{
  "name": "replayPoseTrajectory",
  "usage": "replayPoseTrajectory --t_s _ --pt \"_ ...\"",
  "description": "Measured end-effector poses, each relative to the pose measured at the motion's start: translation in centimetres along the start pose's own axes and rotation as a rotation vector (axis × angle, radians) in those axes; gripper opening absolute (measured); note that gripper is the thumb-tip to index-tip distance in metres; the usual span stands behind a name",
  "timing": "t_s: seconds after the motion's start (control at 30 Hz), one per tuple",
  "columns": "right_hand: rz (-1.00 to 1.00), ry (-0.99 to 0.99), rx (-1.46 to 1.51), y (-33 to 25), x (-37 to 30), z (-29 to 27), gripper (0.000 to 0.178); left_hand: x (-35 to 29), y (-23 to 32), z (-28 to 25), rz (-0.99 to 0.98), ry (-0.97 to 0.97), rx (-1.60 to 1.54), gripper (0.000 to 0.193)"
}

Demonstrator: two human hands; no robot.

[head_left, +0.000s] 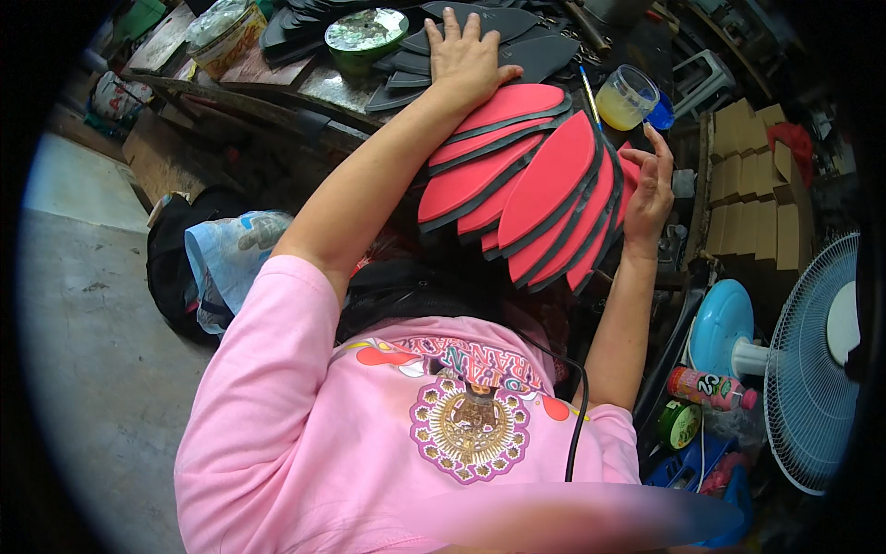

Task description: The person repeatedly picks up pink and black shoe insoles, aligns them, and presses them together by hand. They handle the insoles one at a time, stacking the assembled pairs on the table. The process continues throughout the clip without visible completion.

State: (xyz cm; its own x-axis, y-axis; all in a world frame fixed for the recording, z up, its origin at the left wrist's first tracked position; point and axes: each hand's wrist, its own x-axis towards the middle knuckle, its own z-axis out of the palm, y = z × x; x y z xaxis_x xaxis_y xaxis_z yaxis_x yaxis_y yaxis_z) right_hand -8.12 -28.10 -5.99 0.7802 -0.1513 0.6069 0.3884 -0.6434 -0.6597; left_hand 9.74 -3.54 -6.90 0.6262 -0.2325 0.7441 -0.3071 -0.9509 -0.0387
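Right hand (pixel 650 192) | fanned red-black pieces (pixel 550 185) | just to its left

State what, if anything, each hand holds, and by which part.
Left hand lies spread over dark pieces, gripping none visibly. Right hand touches red-topped pieces at their right edge; whether it grips cannot be told.

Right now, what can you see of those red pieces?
The red pieces are flat, foam-looking ovals with dark layers underneath, fanned out and overlapping, their narrowed ends toward the person. They lie nearer the person than the jar of yellowish liquid. The right hand is at their right side, apparently touching.
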Motion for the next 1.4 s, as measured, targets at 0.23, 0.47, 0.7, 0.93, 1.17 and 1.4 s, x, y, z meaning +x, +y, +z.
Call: replayPoseTrajectory --t_s 0.23,0.47,0.7,0.93,1.17,1.4 --pt "-0.01 -0.004 0.017 0.1 0.1 0.1 0.076 0.1 -0.2 -0.5 -0.158 -0.142 -0.035 0.063" --pt "-0.048 0.015 0.007 0.3 0.1 0.0 0.068 1.6 -0.6 -1.7 -0.16 -0.147 -0.085 0.048" --pt "-0.171 0.146 -0.003 -0.1 0.5 0.1 0.067 4.4 -2.7 -5.1 0.085 -0.149 -0.605 0.027" --pt "0.159 0.064 0.553 -4.8 -0.1 -0.8 0.067 0.2 0.8 -15.3 0.469 0.119 -0.887 0.021" --pt "0.313 -0.041 0.758 -7.7 -0.7 0.8 0.085 -5.3 4.8 -16.2 0.253 -0.238 -1.498 0.026" --pt "0.108 0.034 0.467 -10.0 -1.0 1.5 0.074 -4.9 4.7 -15.8 -0.22 -0.772 -1.698 0.053"
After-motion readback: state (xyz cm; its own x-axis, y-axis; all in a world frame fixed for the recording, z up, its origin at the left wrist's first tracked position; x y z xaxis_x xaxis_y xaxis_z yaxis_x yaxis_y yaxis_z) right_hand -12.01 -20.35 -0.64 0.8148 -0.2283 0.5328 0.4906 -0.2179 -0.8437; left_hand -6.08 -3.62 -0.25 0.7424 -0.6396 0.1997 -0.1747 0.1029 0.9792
